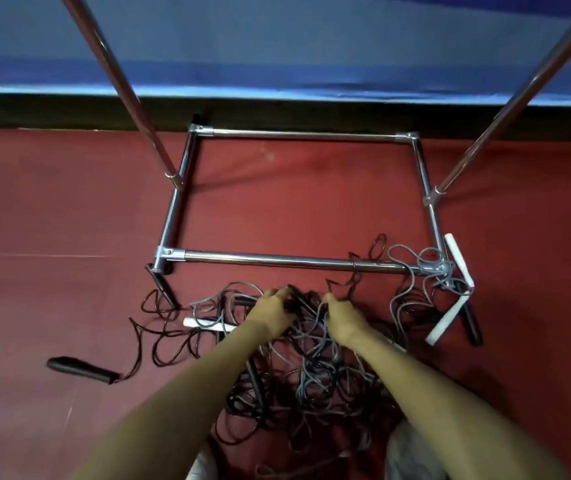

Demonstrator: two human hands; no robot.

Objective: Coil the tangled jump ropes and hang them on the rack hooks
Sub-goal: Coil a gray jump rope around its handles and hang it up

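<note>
- Rack (270,259) top is cut off above.
- Ropes (315,372) lie knotted on the floor (69,202) before it, uncountable; three white handles (455,258) show.
- Left hand (275,310) and right hand (344,315) each pinch strands.

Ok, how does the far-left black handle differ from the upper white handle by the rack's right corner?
The black handle is dark and lies alone on open floor, a dark cord trailing from it. The white handle is pale and lies beside the rack base, grey cord looped round that corner. Both lie flat, outside the tangle.
</note>
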